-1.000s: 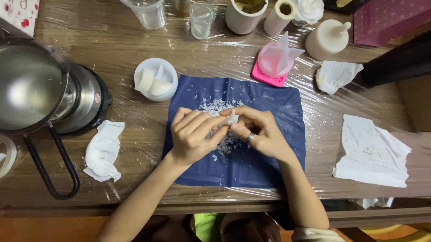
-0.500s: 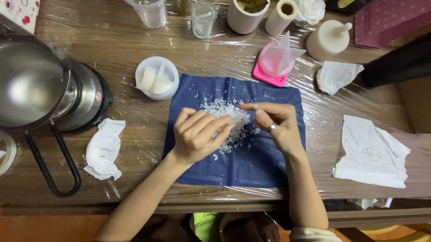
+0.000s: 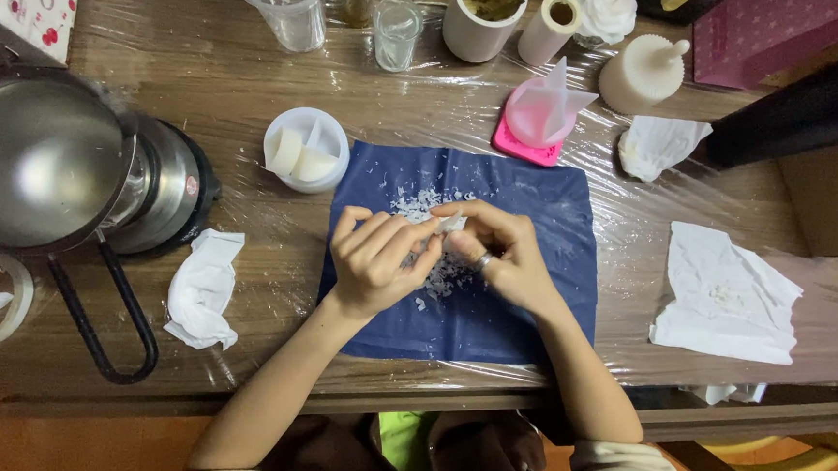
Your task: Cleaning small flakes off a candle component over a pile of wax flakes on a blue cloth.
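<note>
Over the middle of a dark blue paper sheet (image 3: 501, 308) spread on the plastic-wrapped wooden table (image 3: 236, 91), the 2 hands meet. Left hand (image 3: 374, 260) and right hand (image 3: 499, 250), the latter with a ring on 1 finger, both pinch a small white wax piece (image 3: 451, 225) between their fingertips, just above a scatter of white wax flakes (image 3: 433, 278) lying on the sheet. Beyond the sheet's far left corner stands a round white cup with pale wax chunks (image 3: 304, 151). A pink square pad with a translucent funnel (image 3: 540, 117) sits at the far right corner. A crumpled white tissue (image 3: 199, 290) lies to the left, near a steel pot with a black handle (image 3: 41, 157).
</note>
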